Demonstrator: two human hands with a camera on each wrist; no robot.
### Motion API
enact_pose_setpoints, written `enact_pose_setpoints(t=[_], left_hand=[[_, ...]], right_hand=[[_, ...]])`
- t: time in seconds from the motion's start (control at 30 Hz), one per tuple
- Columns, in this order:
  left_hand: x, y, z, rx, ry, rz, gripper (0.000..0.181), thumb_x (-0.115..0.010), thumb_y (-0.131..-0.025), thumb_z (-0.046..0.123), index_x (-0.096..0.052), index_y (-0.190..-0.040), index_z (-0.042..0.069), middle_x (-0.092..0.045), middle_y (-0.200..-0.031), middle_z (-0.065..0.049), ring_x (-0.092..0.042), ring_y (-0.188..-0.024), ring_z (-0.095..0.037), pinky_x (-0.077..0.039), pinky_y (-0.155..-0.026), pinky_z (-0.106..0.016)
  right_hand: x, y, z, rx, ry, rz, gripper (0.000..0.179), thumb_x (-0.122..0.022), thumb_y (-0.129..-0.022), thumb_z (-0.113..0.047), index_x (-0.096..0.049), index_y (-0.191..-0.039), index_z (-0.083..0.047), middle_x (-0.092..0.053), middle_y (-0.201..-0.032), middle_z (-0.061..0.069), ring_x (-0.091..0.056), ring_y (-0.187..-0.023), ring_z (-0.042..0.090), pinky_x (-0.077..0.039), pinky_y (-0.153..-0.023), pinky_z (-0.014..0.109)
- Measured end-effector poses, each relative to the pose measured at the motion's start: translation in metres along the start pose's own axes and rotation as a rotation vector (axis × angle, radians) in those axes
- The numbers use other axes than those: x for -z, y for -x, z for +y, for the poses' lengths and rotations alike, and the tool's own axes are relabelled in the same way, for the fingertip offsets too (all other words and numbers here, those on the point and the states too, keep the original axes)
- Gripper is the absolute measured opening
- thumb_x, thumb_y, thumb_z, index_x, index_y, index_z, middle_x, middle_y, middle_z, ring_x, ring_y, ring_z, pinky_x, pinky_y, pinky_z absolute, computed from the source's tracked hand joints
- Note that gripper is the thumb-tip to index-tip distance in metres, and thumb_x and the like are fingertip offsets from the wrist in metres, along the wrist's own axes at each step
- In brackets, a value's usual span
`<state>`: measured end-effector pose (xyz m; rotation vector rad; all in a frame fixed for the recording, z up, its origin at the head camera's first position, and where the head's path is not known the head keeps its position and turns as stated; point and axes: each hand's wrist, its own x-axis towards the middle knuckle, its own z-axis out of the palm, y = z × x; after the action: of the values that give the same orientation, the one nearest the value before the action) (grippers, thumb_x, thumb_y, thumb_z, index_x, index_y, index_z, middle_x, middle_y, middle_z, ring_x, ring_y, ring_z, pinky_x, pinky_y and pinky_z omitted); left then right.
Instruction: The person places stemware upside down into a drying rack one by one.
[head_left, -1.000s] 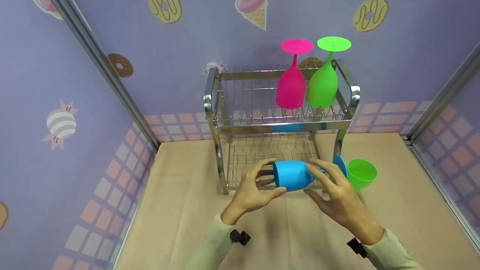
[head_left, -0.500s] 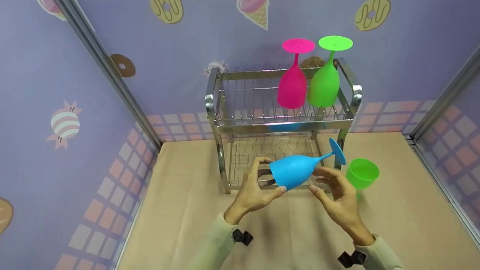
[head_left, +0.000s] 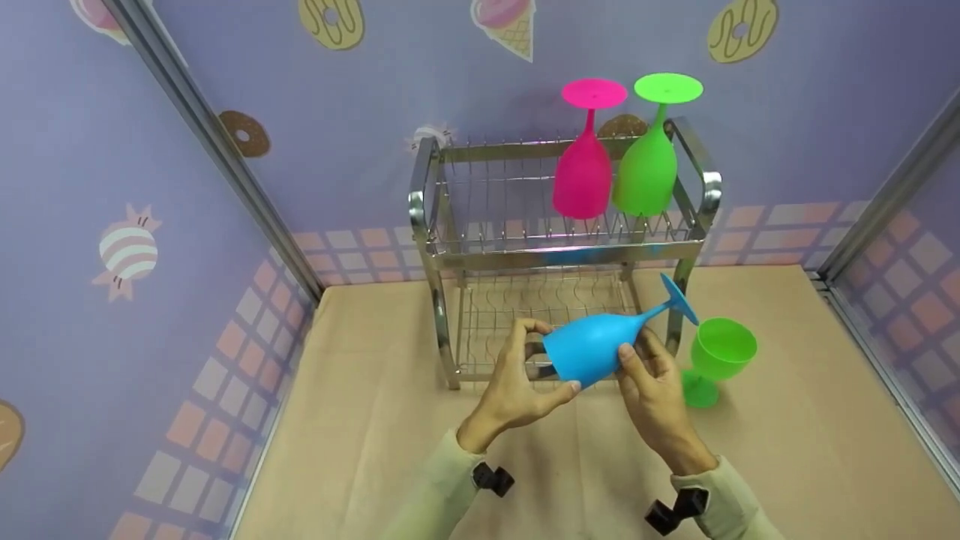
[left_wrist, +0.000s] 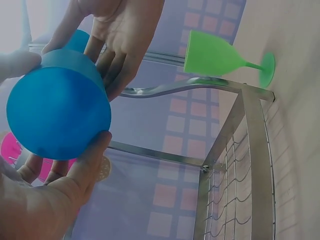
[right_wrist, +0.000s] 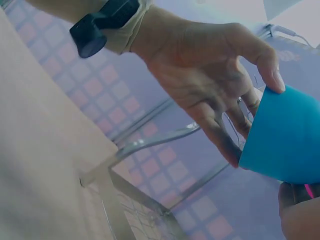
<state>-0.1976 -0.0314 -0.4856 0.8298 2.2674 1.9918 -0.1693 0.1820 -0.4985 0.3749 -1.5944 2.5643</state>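
Observation:
A blue plastic goblet (head_left: 596,349) is held tilted over the table in both hands, its open mouth to the lower left and its foot up to the right. My left hand (head_left: 514,394) grips the rim end, thumb in front and fingers behind. Around the lower bowl near the stem, my right hand (head_left: 660,409) holds it with the thumb on the front. In the left wrist view the goblet's mouth (left_wrist: 60,115) faces the camera. The right wrist view shows the left hand (right_wrist: 200,70) at the rim.
Behind the hands stands a two-tier metal dish rack (head_left: 570,259). A pink goblet (head_left: 583,176) and a green goblet (head_left: 646,172) stand upside down on its top tier. Another green goblet (head_left: 724,352) stands upright on the table (head_left: 360,420), right of the rack.
The goblet has tilted so its foot points up to the right. My right hand has come off the stem, moved down and left, and now grips the lower bowl. The left hand keeps its hold.

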Motion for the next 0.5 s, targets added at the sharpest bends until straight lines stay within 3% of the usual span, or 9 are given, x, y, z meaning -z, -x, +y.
enact_pose_setpoints(t=[0.3, 0.5], left_hand=[[0.0, 0.001, 0.001, 0.009, -0.01, -0.008, 0.074, -0.086, -0.083, 0.026, -0.037, -0.136, 0.01, -0.042, -0.15, -0.023, -0.063, -0.129, -0.042, -0.066, -0.094, -0.044], [0.006, 0.001, 0.003, -0.007, -0.063, -0.017, 0.078, -0.088, -0.086, 0.035, -0.04, -0.142, 0.01, -0.049, -0.15, -0.017, -0.065, -0.132, -0.034, -0.061, -0.105, -0.043]], right_hand=[[0.0, -0.003, 0.001, -0.021, -0.097, 0.005, 0.064, -0.05, -0.114, -0.01, -0.019, -0.169, -0.001, -0.043, -0.161, 0.003, -0.049, -0.148, 0.014, -0.046, -0.122, 0.031], [0.001, -0.008, -0.009, -0.001, -0.045, -0.02, 0.06, -0.052, -0.113, -0.01, -0.029, -0.167, -0.004, -0.047, -0.159, 0.005, -0.049, -0.148, 0.017, -0.048, -0.121, 0.032]])
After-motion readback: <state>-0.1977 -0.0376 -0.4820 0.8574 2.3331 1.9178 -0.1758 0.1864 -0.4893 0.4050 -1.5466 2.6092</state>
